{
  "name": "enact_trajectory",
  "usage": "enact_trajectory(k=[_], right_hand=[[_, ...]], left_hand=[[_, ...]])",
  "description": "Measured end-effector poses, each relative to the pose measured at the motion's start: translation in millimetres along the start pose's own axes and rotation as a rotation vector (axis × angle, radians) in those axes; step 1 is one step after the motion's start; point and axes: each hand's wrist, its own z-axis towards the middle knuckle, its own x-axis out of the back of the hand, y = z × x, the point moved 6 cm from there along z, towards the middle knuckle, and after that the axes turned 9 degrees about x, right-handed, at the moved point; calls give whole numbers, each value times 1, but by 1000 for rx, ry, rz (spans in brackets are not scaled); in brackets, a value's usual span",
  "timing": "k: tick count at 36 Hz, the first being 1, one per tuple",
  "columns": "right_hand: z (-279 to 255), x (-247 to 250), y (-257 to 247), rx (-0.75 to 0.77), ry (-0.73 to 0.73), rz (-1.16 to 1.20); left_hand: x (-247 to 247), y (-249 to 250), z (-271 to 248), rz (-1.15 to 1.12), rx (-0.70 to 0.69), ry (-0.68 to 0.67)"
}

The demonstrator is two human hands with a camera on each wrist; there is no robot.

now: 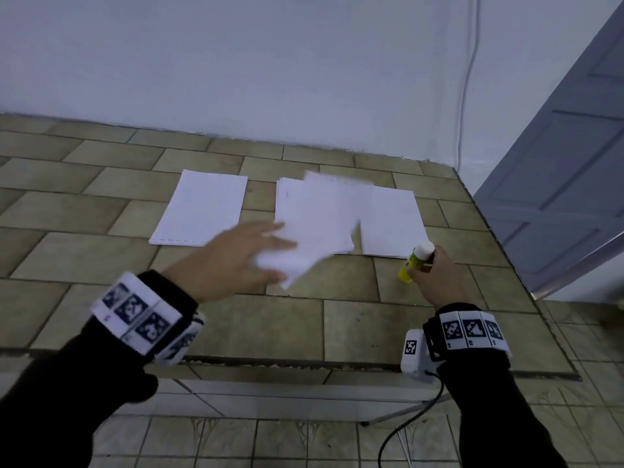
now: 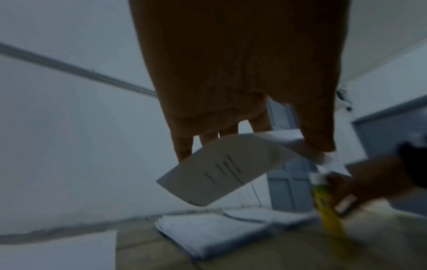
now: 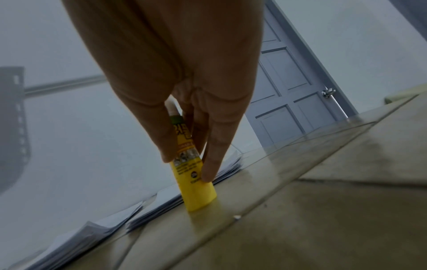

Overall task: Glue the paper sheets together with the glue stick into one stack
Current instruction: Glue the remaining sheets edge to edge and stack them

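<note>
My left hand (image 1: 236,258) pinches a blurred white paper sheet (image 1: 317,224) between thumb and fingers and holds it in the air over the middle pile of sheets (image 1: 290,201). From below, that sheet (image 2: 221,169) curves under my fingers (image 2: 182,148). My right hand (image 1: 435,275) grips the yellow glue stick (image 1: 413,261), white cap up, its base on the tiled counter. In the right wrist view my fingers (image 3: 212,155) wrap the glue stick (image 3: 194,175). A single sheet (image 1: 202,207) lies to the left, another pile (image 1: 391,221) to the right.
The tiled counter (image 1: 135,265) meets a white wall at the back and ends at an edge close to me. A grey-blue door (image 1: 557,197) stands at the right past the counter's corner. A cable (image 1: 467,79) runs down the wall.
</note>
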Motion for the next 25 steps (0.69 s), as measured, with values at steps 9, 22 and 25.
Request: enact_trajectory(k=[9, 22, 25], right_hand=[[-5, -8, -3, 73, -57, 39], [-26, -28, -45, 295, -218, 134], [-29, -36, -58, 381, -235, 133]], left_hand=[[-101, -5, -29, 396, 39, -442], [-103, -18, -34, 339, 142, -405], [-99, -29, -35, 298, 285, -238]])
